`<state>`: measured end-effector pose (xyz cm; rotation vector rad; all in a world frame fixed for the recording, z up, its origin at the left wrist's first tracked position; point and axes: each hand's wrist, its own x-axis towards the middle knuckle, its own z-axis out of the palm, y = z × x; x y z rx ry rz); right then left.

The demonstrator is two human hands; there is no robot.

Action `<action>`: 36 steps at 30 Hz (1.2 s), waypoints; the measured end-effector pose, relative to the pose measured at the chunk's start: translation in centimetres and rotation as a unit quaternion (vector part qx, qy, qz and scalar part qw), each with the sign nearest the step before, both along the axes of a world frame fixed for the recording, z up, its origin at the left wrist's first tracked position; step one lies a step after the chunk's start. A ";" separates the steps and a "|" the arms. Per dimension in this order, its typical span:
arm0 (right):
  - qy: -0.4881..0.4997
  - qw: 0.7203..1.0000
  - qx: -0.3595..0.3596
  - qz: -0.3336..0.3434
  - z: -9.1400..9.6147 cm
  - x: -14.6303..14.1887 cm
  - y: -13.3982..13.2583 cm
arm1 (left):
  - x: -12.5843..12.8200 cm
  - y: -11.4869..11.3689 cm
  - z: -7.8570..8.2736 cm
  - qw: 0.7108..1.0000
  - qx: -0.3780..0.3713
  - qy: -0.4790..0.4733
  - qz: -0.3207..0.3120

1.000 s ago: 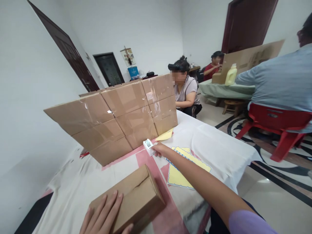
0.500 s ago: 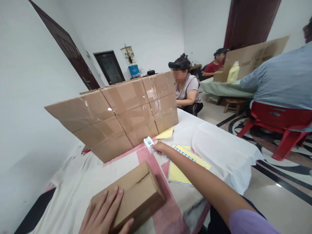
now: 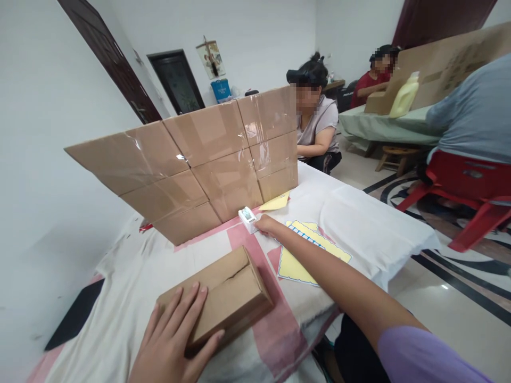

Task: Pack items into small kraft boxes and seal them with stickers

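My left hand (image 3: 173, 335) lies flat with spread fingers on the near end of a small closed cardboard box (image 3: 227, 290) on the cloth-covered table (image 3: 359, 223). My right arm reaches forward, and my right hand (image 3: 266, 225) pinches a small white device (image 3: 248, 218) that rests on the table just in front of a taped cardboard screen (image 3: 199, 159). Yellow sheets with a blue border (image 3: 303, 250) lie under my right forearm.
A yellow paper (image 3: 275, 202) lies at the foot of the screen. Behind it a person (image 3: 315, 127) sits. To the right are a red chair (image 3: 471, 186) with a seated person, a green-covered table (image 3: 383, 127) with a jug, and a stool (image 3: 395, 157).
The view has tipped downward and shifted left. Both hands keep their places, the left on the box and the right on the white device.
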<state>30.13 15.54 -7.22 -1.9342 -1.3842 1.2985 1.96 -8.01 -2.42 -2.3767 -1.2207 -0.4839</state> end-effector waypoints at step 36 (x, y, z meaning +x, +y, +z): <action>0.372 0.868 0.274 0.184 10.7 -3.4 -16.2 | 1.9 -0.9 0.5 0.993 -0.071 -0.059 0.078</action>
